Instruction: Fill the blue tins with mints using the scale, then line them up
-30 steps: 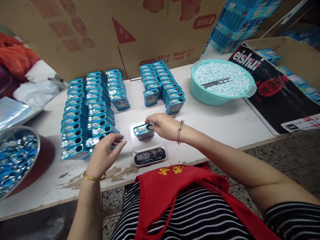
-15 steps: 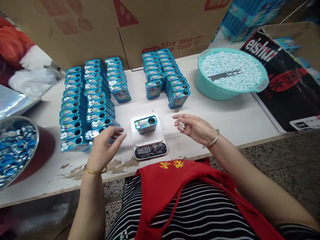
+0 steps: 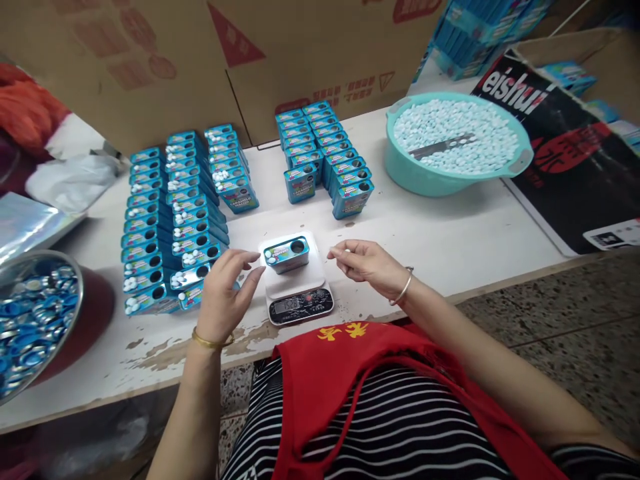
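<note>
A blue rectangular candy tin (image 3: 286,257) stands on a small white kitchen scale (image 3: 320,273). The tin has a round hole in its top, with a couple of white mints lying on its lid. Just left of the tin is my left hand (image 3: 226,290), thumb and fingers apart, holding nothing and not touching the tin. To the right of the scale, my right hand (image 3: 367,267) has its fingers curled inward with a bit of white mint showing at them; the rest of its hold is hidden. The scale's display (image 3: 290,305) is lit with digits.
Rows of blue tins (image 3: 145,240) with mints on their lids stand left; more tins (image 3: 353,197) stand beyond the scale. A turquoise basin (image 3: 430,180) holds mints and a metal strip (image 3: 440,145). A red bowl (image 3: 93,313) of metal lids sits left; cardboard (image 3: 310,40) stands behind.
My left hand has moved right, close to the tin. My right hand has moved left toward the scale, its fingers more closed over the mints. The display digits have changed.
</note>
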Demonstrator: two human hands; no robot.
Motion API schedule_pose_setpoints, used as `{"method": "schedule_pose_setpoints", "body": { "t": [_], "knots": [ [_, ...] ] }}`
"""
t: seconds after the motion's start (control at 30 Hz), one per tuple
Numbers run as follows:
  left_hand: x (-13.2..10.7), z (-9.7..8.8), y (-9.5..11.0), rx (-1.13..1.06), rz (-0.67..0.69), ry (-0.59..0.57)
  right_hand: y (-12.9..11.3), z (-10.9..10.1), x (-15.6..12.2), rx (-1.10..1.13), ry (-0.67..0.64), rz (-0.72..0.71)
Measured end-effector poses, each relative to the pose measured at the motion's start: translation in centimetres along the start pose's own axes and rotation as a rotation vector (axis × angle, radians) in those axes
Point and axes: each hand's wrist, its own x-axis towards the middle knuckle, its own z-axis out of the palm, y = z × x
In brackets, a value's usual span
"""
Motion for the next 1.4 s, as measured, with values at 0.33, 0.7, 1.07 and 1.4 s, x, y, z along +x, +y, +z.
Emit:
{"method": "schedule_pose_setpoints", "body": {
  "t": [0.33,0.7,1.07,1.4],
  "knots": [
    [0.3,-0.1,0.2,0.008,-0.005,-0.012,-4.9,4.2,3.7,-0.699,-0.038,-0.319],
    [-0.5,-0.5,-0.8,0.003,-0.083,0.048,-4.4,0.2,2.1,-0.021,-0.004,-0.148],
    [1.3,0.1,-0.3,-0.003,0.040,-0.079,5.5,-5.4,-0.9,0.290,0.273,0.247],
    [3.4,-0.1,0.0,0.043,0.092,-0.228,6.8,-5.5,-0.7,0.310,0.279,0.205]
  ]
}}
